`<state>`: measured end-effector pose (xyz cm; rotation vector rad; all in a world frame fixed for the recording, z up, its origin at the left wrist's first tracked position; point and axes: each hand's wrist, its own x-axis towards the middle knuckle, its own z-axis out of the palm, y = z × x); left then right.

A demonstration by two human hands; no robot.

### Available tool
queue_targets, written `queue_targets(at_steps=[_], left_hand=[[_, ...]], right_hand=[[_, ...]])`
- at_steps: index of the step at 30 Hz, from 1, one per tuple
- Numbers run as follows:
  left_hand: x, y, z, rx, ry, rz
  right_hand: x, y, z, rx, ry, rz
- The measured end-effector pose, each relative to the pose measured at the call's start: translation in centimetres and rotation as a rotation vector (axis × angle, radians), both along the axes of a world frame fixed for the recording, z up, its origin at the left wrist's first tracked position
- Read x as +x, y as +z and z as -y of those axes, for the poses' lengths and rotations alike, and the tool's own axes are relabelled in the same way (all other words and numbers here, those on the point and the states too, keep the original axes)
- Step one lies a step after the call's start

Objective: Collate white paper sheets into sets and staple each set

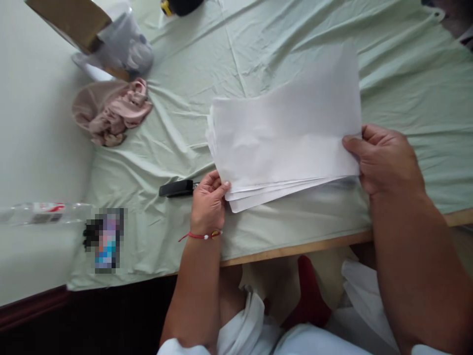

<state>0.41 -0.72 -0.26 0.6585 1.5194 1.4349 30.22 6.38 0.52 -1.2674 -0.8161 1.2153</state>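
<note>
Several white paper sheets (288, 133) are held up above the green cloth, their lower edges fanned apart. My left hand (210, 202), with a red string bracelet at the wrist, pinches their lower left corner. At the right edge of the sheets, my right hand (384, 158) grips them with the thumb on top and the other fingers behind. A black stapler-like object (176, 188) lies on the cloth just left of my left hand, its right end partly hidden by that hand.
The table has a green cloth (155, 246) and a wooden front edge (295, 249). Pink fabric (114, 111) lies at the left, below a plastic bag (127, 44) and a cardboard piece (74, 22). A clear bottle (48, 213) and a blurred-out item (107, 241) are at the far left.
</note>
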Motion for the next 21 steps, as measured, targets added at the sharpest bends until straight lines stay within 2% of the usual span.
queue_targets(at_steps=[4,7,11,14,19,21], left_hand=[[-0.7,0.6,-0.1,0.056,-0.01,-0.004],[-0.8,1.2,-0.1,0.092,-0.04,0.05],[-0.6,1.7,-0.1,0.121,-0.039,0.062],[-0.7,1.7,-0.2,0.197,0.052,-0.041],[-1.1,2.3,-0.1,0.403,0.204,-0.156],[-1.2,2.6,0.1,0.447,0.16,-0.212]], right_hand=[[0.4,0.2,0.1,0.012,0.122,-0.019],[0.5,0.1,0.2,0.055,0.145,-0.01],[0.3,-0.1,0.3,0.091,0.125,0.018],[0.0,-0.1,0.4,0.17,0.104,-0.012],[-0.5,0.5,0.7,0.288,-0.021,-0.059],[-0.4,0.9,1.0,0.247,-0.034,-0.04]])
